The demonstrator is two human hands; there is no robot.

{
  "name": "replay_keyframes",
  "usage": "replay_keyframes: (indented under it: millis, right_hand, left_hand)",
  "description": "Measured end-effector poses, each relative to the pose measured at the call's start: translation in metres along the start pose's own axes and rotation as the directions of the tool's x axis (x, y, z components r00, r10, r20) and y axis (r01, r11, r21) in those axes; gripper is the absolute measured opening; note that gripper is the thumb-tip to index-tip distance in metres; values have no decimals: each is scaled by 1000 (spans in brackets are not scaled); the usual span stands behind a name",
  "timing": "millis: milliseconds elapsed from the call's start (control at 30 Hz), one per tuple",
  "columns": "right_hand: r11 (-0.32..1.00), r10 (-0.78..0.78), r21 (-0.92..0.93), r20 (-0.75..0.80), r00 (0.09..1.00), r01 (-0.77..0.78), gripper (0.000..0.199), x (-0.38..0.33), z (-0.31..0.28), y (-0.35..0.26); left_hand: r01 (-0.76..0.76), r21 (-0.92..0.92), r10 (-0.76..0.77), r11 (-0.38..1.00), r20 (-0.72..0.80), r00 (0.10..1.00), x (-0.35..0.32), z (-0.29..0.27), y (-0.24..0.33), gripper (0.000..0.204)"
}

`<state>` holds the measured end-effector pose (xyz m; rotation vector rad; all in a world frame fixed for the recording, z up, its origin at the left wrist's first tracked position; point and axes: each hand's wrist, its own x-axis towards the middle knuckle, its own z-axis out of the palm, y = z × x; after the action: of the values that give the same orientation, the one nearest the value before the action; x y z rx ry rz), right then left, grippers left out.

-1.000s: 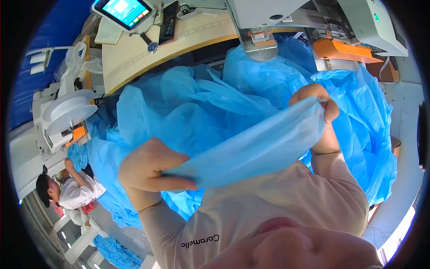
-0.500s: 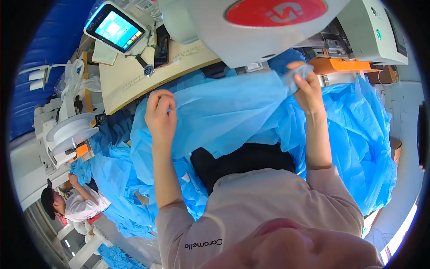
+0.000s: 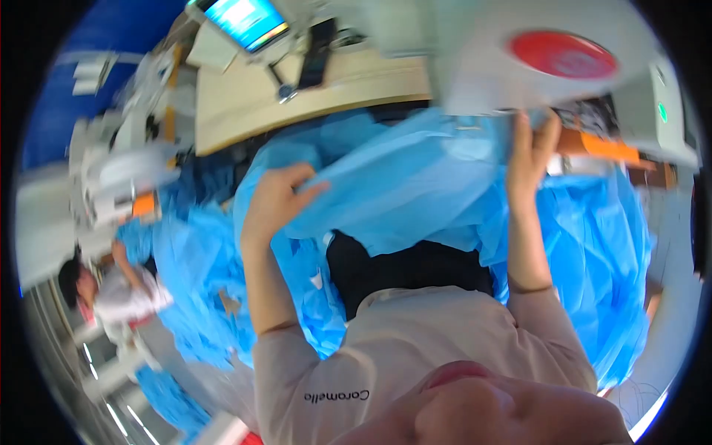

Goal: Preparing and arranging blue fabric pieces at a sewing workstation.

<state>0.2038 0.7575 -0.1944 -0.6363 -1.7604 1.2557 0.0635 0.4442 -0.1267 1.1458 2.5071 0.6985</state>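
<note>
A thin, light-blue sheet of fabric spans the space above my lap, its far right part under the head of a white machine with a red oval badge. At the sheet's left part is my left hand, thumb and fingers apart, resting on or just over the cloth. On the right, my right hand reaches up beside the machine head with fingers stretched and apart, at the sheet's right edge. Motion blurs both hands, and whether the right fingertips touch the machine cannot be made out.
A pale worktable holds a phone, a wristwatch and a lit screen. Heaped blue fabric lies to my right, with more to my left. Further left sits another person handling blue cloth.
My right hand has let go of the gathered fabric end, its fingers now straightened. My left hand has loosened from a pinch and spread. The view has shifted, moving table and machine rightward in the picture.
</note>
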Motion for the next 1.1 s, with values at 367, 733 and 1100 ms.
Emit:
replay_keyframes:
  millis: [367,733,1100]
  right_hand:
    - [993,-106,-64,-157,982,97,25,23,-7,19]
    - [916,-331,-220,51,942,334,20,13,-1,12]
    - [916,-56,-360,327,943,179,28,0,-26,-51]
  left_hand:
    - [170,-441,-307,881,-261,915,-74,-2,-47,23]
    - [28,-242,-179,970,-628,758,-34,29,-159,37]
    - [173,84,-75,981,-661,747,-18,-19,-83,22]
